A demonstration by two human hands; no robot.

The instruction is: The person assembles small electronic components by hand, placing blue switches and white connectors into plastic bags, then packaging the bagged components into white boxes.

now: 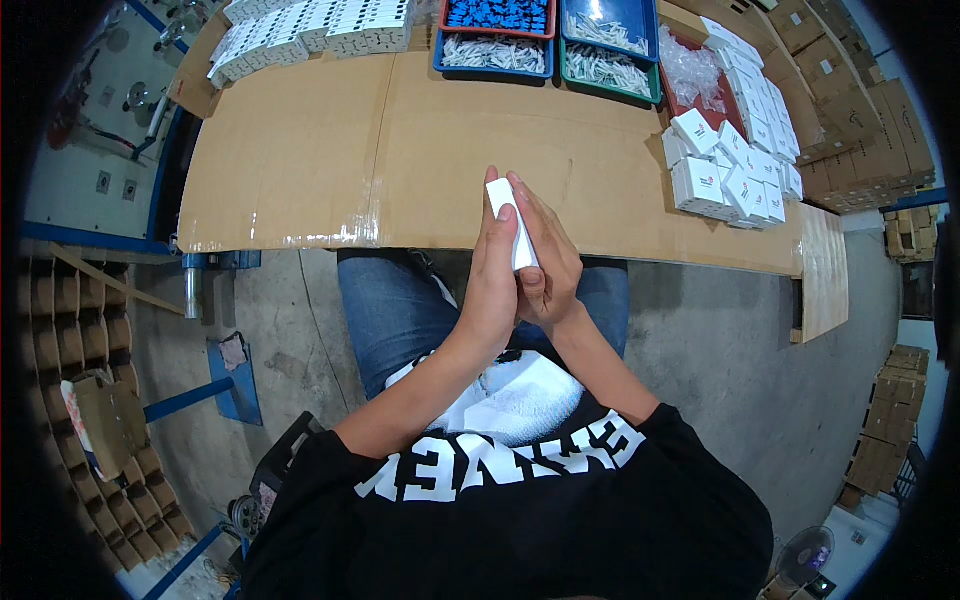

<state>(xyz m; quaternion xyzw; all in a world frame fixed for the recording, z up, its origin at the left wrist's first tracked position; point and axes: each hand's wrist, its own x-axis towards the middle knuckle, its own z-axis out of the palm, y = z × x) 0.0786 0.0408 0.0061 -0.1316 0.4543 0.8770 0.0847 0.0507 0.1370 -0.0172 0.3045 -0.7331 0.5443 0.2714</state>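
A small white box [512, 222] stands on edge between my two palms, just in front of the table's near edge. My left hand [490, 275] presses against its left side, the thumb lying along it. On the other side my right hand [552, 255] is laid flat, its thumb near the box's lower end. Both hands close on the box together, fingers pointing away from me. The box's broad faces are hidden by my palms.
Cardboard covers the table [300, 150]. White boxes [720, 180] are heaped at the right, with more rows [320, 30] at the far left. Trays of small white parts [495, 55] and blue parts [500, 14] stand at the back, beside a red tray with clear plastic bags [692, 75].
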